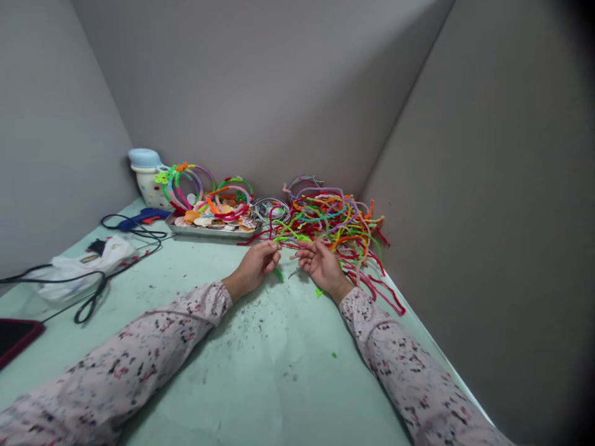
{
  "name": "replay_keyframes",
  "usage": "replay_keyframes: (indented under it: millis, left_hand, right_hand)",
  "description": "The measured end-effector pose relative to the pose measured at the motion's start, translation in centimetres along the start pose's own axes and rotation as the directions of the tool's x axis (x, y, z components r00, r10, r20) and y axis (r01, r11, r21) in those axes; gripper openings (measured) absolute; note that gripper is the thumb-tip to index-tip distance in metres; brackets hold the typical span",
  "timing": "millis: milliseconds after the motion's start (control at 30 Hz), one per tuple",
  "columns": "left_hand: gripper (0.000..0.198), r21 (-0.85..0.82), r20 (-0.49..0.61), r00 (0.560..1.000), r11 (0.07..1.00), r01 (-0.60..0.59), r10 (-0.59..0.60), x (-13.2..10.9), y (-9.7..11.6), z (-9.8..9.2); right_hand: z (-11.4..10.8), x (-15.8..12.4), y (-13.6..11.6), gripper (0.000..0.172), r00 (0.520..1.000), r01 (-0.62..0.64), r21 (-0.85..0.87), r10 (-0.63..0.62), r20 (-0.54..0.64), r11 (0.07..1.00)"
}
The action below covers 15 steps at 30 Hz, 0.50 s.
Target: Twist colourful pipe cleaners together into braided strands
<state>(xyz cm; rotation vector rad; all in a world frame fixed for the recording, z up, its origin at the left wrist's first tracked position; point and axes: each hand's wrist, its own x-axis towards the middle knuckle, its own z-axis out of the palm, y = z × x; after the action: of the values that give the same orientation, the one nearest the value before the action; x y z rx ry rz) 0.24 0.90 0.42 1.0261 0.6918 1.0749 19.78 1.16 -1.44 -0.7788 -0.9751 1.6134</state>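
Observation:
My left hand [255,266] is closed in a pinch, thumb against forefinger, on a bright green pipe cleaner [280,274] whose short end pokes out below the fingers. Across a small gap, my right hand [321,265] has its fingers curled in towards the thumb; what they hold is too small to make out. More green strands [290,234] run just behind both sets of fingertips. A thin grey pointed thing [294,272] shows beside the right fingers. Beyond and to the right of that hand spreads a tangled heap of coloured pipe cleaners [334,214].
Behind my left hand, a metal tray [214,233] holds shells and fuzzy coloured hoops [188,189]. Coiled grey wire [269,209] sits alongside. Further left are a lidded cup [149,176], a blue tool [142,218], black cable [93,303], a white plastic bag [88,269] and a dark red-edged device [18,341]. Walls enclose the table.

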Motion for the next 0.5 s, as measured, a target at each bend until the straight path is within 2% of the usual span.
replay_keyframes:
  millis: [67,167,333,500]
  left_hand:
    - [0.018,-0.032,-0.002,1.0,0.999,-0.007,0.007,-0.02,0.09,0.04]
    - [0.018,0.002,0.01,1.0,1.0,0.003,-0.003,-0.07,0.03,0.12]
    - [0.019,0.161,0.107,0.988,0.983,0.091,-0.109,-0.37,-0.46,0.53]
    - [0.018,0.225,0.149,0.969,0.961,0.162,-0.199,-0.62,-0.58,0.86]
  right_hand:
    - [-0.07,0.05,-0.03,0.051,1.0,0.008,0.02,-0.007,-0.028,1.0]
    - [0.1,-0.12,0.15,0.04,0.999,0.029,-0.016,-0.029,-0.021,0.999]
    - [0.64,-0.49,0.59,0.037,0.998,0.039,-0.176,-0.029,0.056,0.984]
    - [0.62,-0.42,0.87,0.03,0.995,0.084,-0.285,-0.066,0.071,0.955]
